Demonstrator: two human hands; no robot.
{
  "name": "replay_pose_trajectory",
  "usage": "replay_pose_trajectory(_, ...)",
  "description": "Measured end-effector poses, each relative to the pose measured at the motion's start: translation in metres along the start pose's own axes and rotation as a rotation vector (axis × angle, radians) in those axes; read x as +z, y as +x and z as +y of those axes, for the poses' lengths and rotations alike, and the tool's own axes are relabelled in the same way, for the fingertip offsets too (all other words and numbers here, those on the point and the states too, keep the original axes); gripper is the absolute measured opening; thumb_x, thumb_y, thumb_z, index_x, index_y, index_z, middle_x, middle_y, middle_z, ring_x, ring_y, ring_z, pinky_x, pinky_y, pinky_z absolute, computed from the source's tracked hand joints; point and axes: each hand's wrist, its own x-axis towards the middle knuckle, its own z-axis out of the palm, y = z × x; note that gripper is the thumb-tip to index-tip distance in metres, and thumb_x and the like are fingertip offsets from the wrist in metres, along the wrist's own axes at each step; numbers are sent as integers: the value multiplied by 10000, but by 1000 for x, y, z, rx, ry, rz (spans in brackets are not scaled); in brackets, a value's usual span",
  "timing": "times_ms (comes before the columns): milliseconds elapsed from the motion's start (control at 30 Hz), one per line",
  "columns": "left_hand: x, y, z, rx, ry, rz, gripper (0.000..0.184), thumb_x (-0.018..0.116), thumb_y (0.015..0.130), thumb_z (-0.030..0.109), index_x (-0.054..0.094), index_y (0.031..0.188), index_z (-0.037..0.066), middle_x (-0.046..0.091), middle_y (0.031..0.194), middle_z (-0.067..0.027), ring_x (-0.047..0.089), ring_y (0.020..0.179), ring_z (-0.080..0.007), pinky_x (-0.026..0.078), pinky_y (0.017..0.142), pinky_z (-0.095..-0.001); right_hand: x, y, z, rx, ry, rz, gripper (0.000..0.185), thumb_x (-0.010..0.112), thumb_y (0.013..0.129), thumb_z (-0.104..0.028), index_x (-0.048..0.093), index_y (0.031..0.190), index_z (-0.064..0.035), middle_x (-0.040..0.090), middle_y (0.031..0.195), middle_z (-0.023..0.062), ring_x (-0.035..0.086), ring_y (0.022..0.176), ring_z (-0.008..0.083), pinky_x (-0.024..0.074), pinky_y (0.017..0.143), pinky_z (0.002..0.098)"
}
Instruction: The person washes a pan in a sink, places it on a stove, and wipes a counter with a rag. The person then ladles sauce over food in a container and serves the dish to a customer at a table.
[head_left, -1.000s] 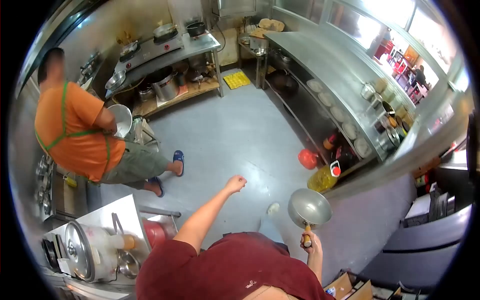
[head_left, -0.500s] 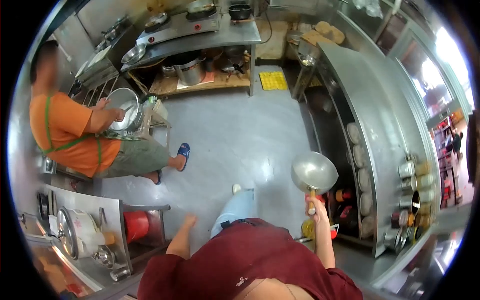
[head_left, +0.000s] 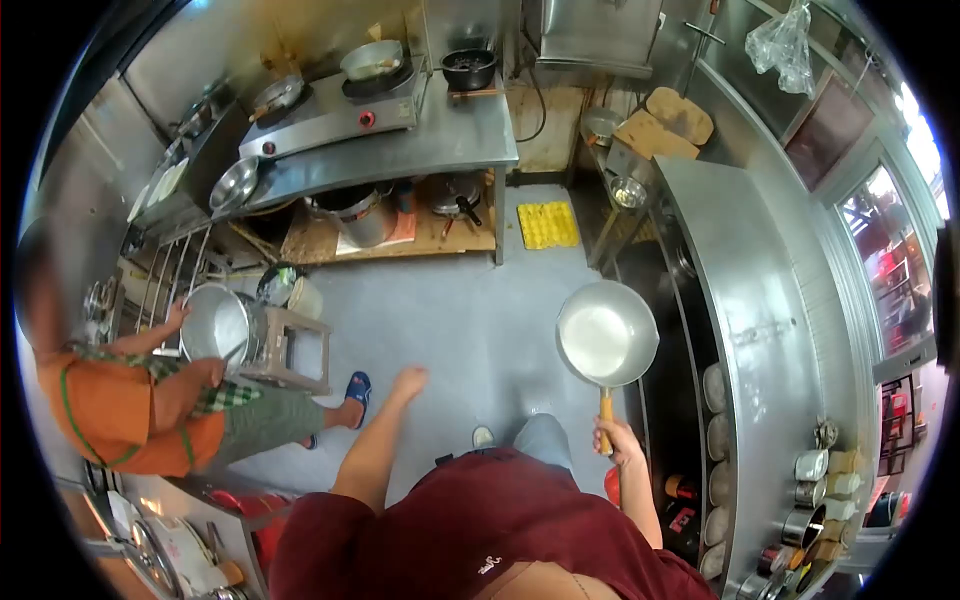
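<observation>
My right hand (head_left: 619, 441) is wrapped round the wooden handle of a metal saucepan (head_left: 645, 330), which I carry out in front of me beside the steel counter. The inside of the saucepan looks pale; whether that is liquid or reflected light I cannot tell. Nearer the middle of the room, my left hand (head_left: 410, 384) hangs over the grey floor (head_left: 450, 320), away from any object. Its fingers are too smeared to read.
At left a person in orange (head_left: 130, 415) works over a large metal pot (head_left: 228, 320) beside a stool (head_left: 292, 350). Ahead stands a table with a gas stove (head_left: 340, 120). A steel counter (head_left: 750, 300) runs along my right. A yellow egg tray (head_left: 548, 225) lies on the floor.
I have moved forward, toward the stove. The saucepan and my right hand appear slightly farther forward. My left hand has swung forward and up. The person at left appears farther left and lower.
</observation>
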Motion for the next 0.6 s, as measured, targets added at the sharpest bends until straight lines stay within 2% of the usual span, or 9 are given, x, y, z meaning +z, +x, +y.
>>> replay_pose_trajectory(133, 16, 92, 97, 352, -149, 121, 260, 484, 767, 261, 592, 806, 27, 598, 664, -101, 564, 596, -207, 431, 547, -341, -8, 84, -38, 34, -186, 55, 125, 550, 714, -82, 476, 791, -18, 467, 537, 41, 422, 355, 135, 361, 325, 258)
replay_pose_trajectory(233, 29, 130, 119, 245, -200, -12, 286, 466, 791, 279, 599, 822, 28, 608, 700, -111, 573, 635, -215, 441, 598, -355, -11, 133, -77, 90, -211, 98, 164, 578, 689, -42, 474, 807, 3, 470, 530, 42, 412, 345, 130, 357, 311, 263)
replay_pose_trajectory(333, 57, 132, 85, -97, 39, -59, 268, 495, 779, 272, 607, 857, 42, 609, 778, -165, 584, 760, -285, 441, 710, -385, -14, 179, -128, 107, -209, 58, 176, 596, 688, -56, 481, 801, 14, 471, 526, 47, 423, 347, 139, 356, 303, 273)
replay_pose_trajectory(367, 74, 144, 46, 19, 187, -218, 281, 514, 767, 281, 599, 917, 58, 604, 854, -170, 580, 811, -295, 433, 745, -396, -16, 201, -147, 96, -224, 46, 175, 598, 687, -57, 482, 796, 16, 472, 526, 49, 426, 347, 143, 357, 301, 276)
replay_pose_trajectory(433, 66, 135, 5, 663, 792, -487, 305, 570, 726, 296, 597, 950, 90, 599, 923, -138, 567, 854, -273, 432, 765, -398, -13, 242, -184, 62, -311, 33, 146, 574, 716, -105, 492, 757, 9, 470, 549, 53, 446, 377, 146, 359, 310, 270)
replay_pose_trajectory(500, 60, 100, 8, -358, -198, -387, 290, 630, 670, 313, 612, 902, 140, 597, 920, -95, 554, 876, -256, 433, 768, -404, -2, 280, -221, 64, -330, 31, 164, 575, 717, -95, 487, 787, 25, 466, 545, 61, 454, 388, 154, 360, 305, 277)
replay_pose_trajectory(533, 53, 97, 4, 72, 269, -535, 292, 645, 648, 316, 614, 891, 158, 591, 935, -71, 548, 885, -248, 438, 764, -399, 4, 302, -240, 43, -320, 37, 170, 576, 717, -91, 484, 795, 28, 464, 543, 64, 453, 388, 158, 361, 306, 279)
replay_pose_trajectory(567, 45, 95, 1, 540, 717, -469, 295, 659, 626, 320, 616, 881, 176, 586, 950, -48, 543, 894, -240, 442, 761, -394, 9, 325, -257, 48, -347, 51, 179, 578, 716, -89, 485, 809, 33, 463, 542, 67, 448, 385, 159, 361, 306, 281)
replay_pose_trajectory(600, 46, 96, 1, 581, 732, -455, 303, 663, 621, 327, 617, 884, 184, 578, 972, -41, 538, 906, -235, 440, 766, -388, 16, 350, -274, 47, -369, 62, 190, 580, 714, -86, 485, 822, 38, 463, 542, 70, 444, 382, 161, 362, 306, 284)
